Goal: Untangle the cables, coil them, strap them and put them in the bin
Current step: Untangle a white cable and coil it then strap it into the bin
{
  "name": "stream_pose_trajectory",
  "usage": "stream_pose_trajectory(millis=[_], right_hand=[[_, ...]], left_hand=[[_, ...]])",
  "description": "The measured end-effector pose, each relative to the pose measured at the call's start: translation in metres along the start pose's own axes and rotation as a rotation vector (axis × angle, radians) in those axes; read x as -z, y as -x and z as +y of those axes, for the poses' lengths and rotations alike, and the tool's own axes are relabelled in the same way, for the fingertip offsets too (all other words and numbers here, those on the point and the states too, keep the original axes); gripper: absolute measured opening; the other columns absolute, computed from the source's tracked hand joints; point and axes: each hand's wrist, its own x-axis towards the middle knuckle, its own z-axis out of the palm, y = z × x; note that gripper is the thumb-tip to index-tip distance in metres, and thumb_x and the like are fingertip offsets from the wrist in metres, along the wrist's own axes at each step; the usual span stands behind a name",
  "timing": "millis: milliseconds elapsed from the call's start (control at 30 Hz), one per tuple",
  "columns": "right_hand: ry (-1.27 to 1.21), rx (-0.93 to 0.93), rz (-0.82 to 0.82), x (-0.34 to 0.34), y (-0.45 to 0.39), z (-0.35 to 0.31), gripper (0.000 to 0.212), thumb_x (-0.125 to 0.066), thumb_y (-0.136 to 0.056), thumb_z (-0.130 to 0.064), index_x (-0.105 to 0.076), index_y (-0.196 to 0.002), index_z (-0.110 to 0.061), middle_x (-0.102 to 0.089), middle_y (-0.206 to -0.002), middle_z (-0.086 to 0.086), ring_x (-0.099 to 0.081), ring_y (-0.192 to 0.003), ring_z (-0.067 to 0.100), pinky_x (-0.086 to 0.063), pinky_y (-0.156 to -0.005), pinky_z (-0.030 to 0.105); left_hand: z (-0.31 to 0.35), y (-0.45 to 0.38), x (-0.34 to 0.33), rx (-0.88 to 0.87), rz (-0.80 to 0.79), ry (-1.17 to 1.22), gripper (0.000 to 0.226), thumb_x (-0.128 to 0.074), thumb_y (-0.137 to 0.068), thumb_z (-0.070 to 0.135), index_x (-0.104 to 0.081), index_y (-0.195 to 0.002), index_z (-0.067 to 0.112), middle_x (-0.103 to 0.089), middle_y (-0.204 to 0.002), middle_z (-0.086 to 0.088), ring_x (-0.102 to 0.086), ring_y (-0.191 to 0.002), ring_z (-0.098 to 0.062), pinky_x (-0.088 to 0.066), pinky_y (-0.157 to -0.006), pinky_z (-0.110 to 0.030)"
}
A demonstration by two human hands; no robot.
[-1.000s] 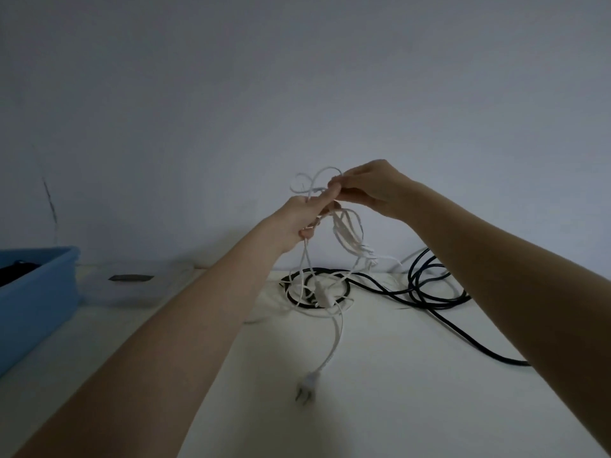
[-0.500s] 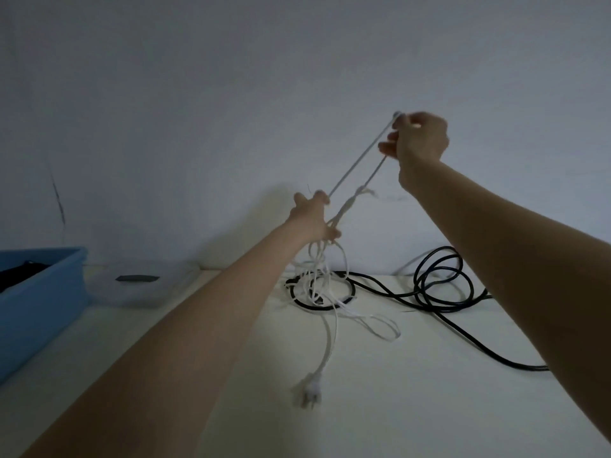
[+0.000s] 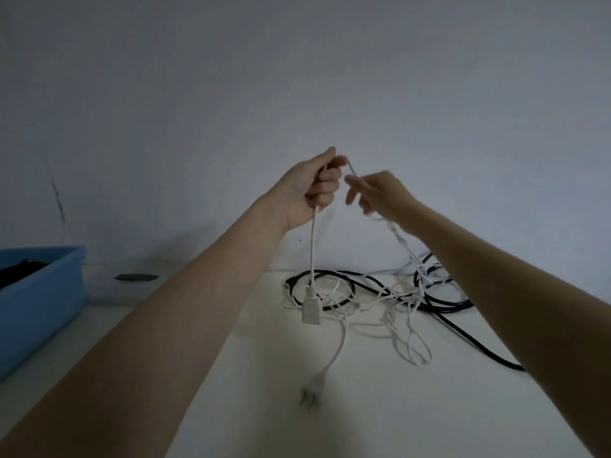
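Fingers of the left hand curl round the white cable above the table, right hand pinching its strand, untangling underway; next, I'd guess, draw it free of the black cable.

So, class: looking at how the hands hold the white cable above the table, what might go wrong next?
1. The left hand lifts the white cable while its loops still cross the black cable; pulling could tighten the tangle.
2. The dangling connector may swing and snag.
3. The plug could drag along the table.
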Motion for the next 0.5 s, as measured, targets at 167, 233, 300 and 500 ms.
stream_pose_trajectory(millis=[167,233,300,500], right_hand=[[0.204,-0.116,-0.246,-0.033,0.016,0.025,0.043,-0.035,-0.101,-0.032,-0.056,-0.072,-0.009,-0.051,-0.068,0.005,-0.047,-0.059,0.019,-0.038,-0.055,0.024],[0.376,-0.071,-0.356,-0.045,0.018,0.018,0.025,-0.037,-0.100,-0.019,-0.056,-0.094,-0.004,-0.056,-0.088,0.009,-0.052,-0.078,0.022,-0.040,-0.070,0.030],[0.334,-0.088,-0.480,-0.050,0.022,0.008,0.017,-0.034,-0.097,-0.009,-0.052,-0.097,-0.008,-0.058,-0.089,0.007,-0.056,-0.073,0.022,-0.045,-0.068,0.031],[0.243,-0.203,-0.625,-0.053,0.035,0.034,0.017,-0.033,-0.096,-0.011,-0.049,-0.092,-0.011,-0.064,-0.064,0.005,-0.057,-0.050,0.017,-0.051,-0.060,0.026]], left_hand=[[0.004,-0.001,-0.004,-0.051,0.095,0.258,0.029,-0.044,-0.099,0.026,-0.053,-0.118,0.006,-0.061,-0.089,-0.005,-0.058,-0.048,-0.007,-0.035,-0.033,-0.010],[-0.007,-0.004,-0.003,-0.023,0.134,0.234,0.035,-0.047,-0.098,0.028,-0.048,-0.130,0.015,-0.061,-0.114,-0.007,-0.069,-0.078,-0.023,-0.056,-0.054,-0.023],[-0.018,-0.010,0.004,-0.035,0.180,0.158,0.045,-0.047,-0.097,0.034,-0.038,-0.141,0.026,-0.047,-0.140,0.001,-0.058,-0.112,-0.034,-0.055,-0.082,-0.041],[0.008,-0.018,0.026,-0.162,0.384,0.059,0.054,-0.039,-0.098,0.045,-0.023,-0.148,0.030,-0.027,-0.154,0.008,-0.031,-0.135,-0.041,-0.031,-0.103,-0.057]])
